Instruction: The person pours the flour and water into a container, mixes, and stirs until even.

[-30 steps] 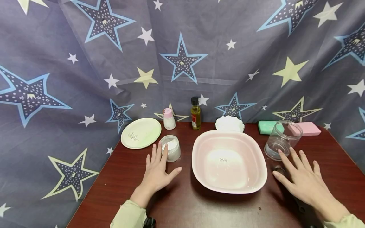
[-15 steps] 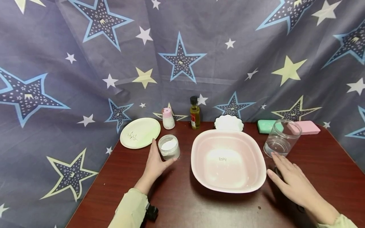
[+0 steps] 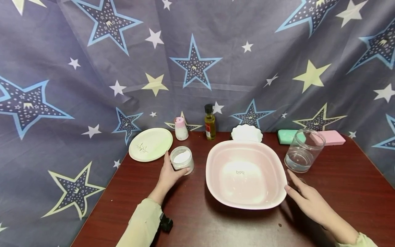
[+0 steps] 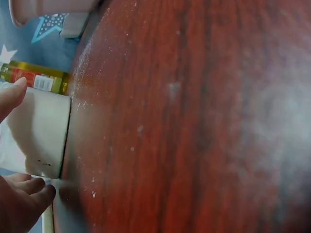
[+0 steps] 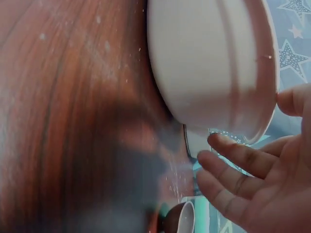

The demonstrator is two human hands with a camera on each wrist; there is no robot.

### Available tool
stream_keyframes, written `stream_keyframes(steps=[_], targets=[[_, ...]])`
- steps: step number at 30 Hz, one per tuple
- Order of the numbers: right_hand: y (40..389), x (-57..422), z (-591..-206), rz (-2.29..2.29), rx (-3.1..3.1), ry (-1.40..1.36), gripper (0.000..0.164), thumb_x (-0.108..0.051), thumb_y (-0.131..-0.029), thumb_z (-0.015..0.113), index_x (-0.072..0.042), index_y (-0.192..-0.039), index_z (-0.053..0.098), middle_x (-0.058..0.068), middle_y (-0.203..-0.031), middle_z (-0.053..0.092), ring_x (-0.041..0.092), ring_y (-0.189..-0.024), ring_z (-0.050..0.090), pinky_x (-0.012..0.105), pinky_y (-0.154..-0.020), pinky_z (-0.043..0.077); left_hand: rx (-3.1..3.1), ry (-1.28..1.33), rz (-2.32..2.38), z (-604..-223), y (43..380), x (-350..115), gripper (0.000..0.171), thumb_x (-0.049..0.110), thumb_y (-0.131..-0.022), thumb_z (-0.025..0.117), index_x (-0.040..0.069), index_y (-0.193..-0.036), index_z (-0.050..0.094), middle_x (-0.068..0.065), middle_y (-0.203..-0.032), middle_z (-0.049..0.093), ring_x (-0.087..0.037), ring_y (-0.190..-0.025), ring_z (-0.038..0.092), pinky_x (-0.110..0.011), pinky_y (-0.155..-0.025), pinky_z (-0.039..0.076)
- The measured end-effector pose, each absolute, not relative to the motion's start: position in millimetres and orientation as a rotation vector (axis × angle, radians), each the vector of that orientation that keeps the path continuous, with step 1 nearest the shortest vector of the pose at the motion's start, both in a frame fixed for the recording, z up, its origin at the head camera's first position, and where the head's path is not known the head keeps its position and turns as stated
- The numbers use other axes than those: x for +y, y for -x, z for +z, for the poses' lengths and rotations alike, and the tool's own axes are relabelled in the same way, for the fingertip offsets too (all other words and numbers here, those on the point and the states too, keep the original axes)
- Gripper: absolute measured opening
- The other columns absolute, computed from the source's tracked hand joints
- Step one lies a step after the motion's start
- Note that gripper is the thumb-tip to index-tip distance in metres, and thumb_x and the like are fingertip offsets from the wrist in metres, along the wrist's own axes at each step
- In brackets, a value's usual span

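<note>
My left hand [image 3: 168,175] is around a clear jar [image 3: 182,160] of white powder, left of the basin. In the left wrist view its thumb [image 4: 14,97] lies against one side of the jar [image 4: 36,131], with the curled fingers right at the other side. A pale pink basin [image 3: 245,202] with a dark printed mark stands in the middle. My right hand [image 3: 311,202] is at the basin's right side, thumb at the rim, fingers extended along the outside. In the right wrist view those fingers [image 5: 238,155] are loosely spread beside the basin wall [image 5: 204,63].
Behind stand a pale plate [image 3: 150,144], a pink-capped shaker [image 3: 181,129], a bottle of yellow liquid [image 3: 210,125] and a scalloped white dish [image 3: 247,132]. At right are a clear cup [image 3: 303,152] with some liquid, a green block [image 3: 287,136] and a pink block [image 3: 331,138].
My left hand has come in from open beside the jar to around it. My right hand has moved left, from near the clear cup to the basin's rim.
</note>
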State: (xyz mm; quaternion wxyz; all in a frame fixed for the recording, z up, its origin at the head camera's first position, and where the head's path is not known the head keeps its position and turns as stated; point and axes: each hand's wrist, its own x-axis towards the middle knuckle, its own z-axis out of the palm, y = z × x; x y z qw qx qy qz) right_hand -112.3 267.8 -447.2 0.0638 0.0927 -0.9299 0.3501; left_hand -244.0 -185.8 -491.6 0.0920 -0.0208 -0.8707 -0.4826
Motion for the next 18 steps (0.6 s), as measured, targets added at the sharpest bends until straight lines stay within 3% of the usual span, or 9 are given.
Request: stream_keyframes(steps=[3, 5, 8, 13, 18], targets=[[113, 266, -447, 1.145, -2.814, -0.246, 0.057, -0.027, -0.100, 0.057, -0.001, -0.148, 0.039, 0.025, -0.127, 0.057, 0.031, -0.113, 0.056, 0.030, -0.084, 0.046, -2.583, 0.047, -1.439, -492, 246, -184, 0.120, 0.026, -0.069, 0.089, -0.001, -0.154, 0.009, -0.025, -0.150, 0.033, -0.036, -0.137, 0.034, -0.048, -0.113, 0.028], [113, 264, -448, 1.240, -2.797, -0.234, 0.056, -0.024, -0.100, 0.057, 0.000, -0.148, 0.039, 0.020, -0.110, 0.062, 0.021, -0.097, 0.062, 0.029, -0.074, 0.050, -2.577, 0.046, -1.448, -493, 247, -183, 0.118, 0.024, -0.069, 0.089, -0.002, -0.153, 0.011, -0.026, -0.150, 0.033, -0.036, -0.136, 0.035, -0.048, -0.112, 0.029], [113, 262, -449, 1.392, -2.750, -0.240, 0.054, -0.019, -0.101, 0.055, 0.000, -0.148, 0.038, 0.006, -0.090, 0.059, 0.010, -0.073, 0.059, 0.024, -0.063, 0.050, -2.557, 0.043, -1.461, -495, 249, -183, 0.115, 0.023, -0.068, 0.090, 0.000, -0.153, 0.015, -0.025, -0.148, 0.036, -0.036, -0.134, 0.037, -0.048, -0.111, 0.030], [114, 261, -453, 1.624, -2.595, -0.405, 0.049, -0.008, -0.101, 0.050, 0.009, -0.145, 0.035, 0.006, -0.074, 0.058, 0.015, -0.064, 0.056, 0.026, -0.060, 0.048, -2.506, 0.056, -1.477, -498, 251, -183, 0.100, 0.021, -0.067, 0.090, 0.005, -0.147, 0.033, -0.019, -0.138, 0.050, -0.033, -0.126, 0.047, -0.046, -0.107, 0.035], [117, 260, -457, 1.857, -2.463, -0.567, 0.048, -0.001, -0.102, 0.044, 0.017, -0.144, 0.027, 0.007, -0.073, 0.058, 0.016, -0.064, 0.057, 0.029, -0.057, 0.050, -2.503, 0.044, -1.491, -498, 252, -183, 0.090, 0.020, -0.066, 0.091, 0.007, -0.141, 0.042, -0.015, -0.131, 0.055, -0.029, -0.122, 0.050, -0.040, -0.106, 0.036]])
